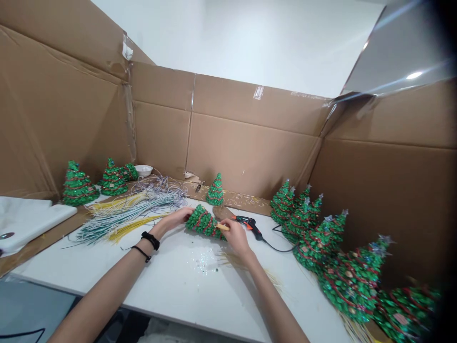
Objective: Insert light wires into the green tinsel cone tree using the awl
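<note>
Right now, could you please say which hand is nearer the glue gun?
Right: the right hand is beside the glue gun; the left hand is farther left, at the held Christmas tree.

Left hand [181,216] holding a tilted green tree [200,221]

The right hand [233,237] is holding a tan stick [223,227] at the tree's side. A glue gun [252,226] is lying nearby, coloured strands [124,215] are spreading at the left, and star-topped trees [353,281] are standing along the table's [167,290] right.

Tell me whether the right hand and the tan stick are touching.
Touching. The head view shows the tan stick jutting out from the pinched fingers of the right hand, with no gap between.
</note>
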Motion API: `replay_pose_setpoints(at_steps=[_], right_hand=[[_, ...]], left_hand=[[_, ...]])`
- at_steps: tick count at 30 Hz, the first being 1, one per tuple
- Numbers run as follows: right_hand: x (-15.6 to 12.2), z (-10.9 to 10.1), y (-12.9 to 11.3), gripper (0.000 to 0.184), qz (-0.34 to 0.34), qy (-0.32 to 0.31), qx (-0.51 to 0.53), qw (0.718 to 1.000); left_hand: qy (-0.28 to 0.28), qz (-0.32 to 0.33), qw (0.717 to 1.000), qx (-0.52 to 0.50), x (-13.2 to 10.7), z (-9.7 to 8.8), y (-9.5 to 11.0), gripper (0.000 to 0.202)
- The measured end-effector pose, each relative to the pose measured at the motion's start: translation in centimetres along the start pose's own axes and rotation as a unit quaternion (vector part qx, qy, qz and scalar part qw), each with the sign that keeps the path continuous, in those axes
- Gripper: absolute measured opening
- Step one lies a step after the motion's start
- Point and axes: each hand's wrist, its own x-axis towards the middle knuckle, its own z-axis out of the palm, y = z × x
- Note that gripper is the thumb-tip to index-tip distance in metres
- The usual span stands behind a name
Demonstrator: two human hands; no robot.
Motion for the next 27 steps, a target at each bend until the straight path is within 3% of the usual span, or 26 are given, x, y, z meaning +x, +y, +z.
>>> replay_pose_setpoints(at_steps=[11,18,27], right_hand=[[0.2,-1.3,0.5,0.016,0.001,-0.033,0.005,0.999],[-0.1,-1.3,-0.3,0.016,-0.006,-0.033,-0.040,0.999],[-0.6,-1.0,-1.1,0.019,0.019,-0.038,-0.091,0.995]], left_hand=[[-0.050,-0.017,0.996,0.072,-0.3,1.4,0.3,0.020],[-0.004,0.027,0.985,0.171,-0.4,2.0,0.9,0.017],[0.006,0.070,0.966,0.248,0.0,1.7,1.1,0.015]])
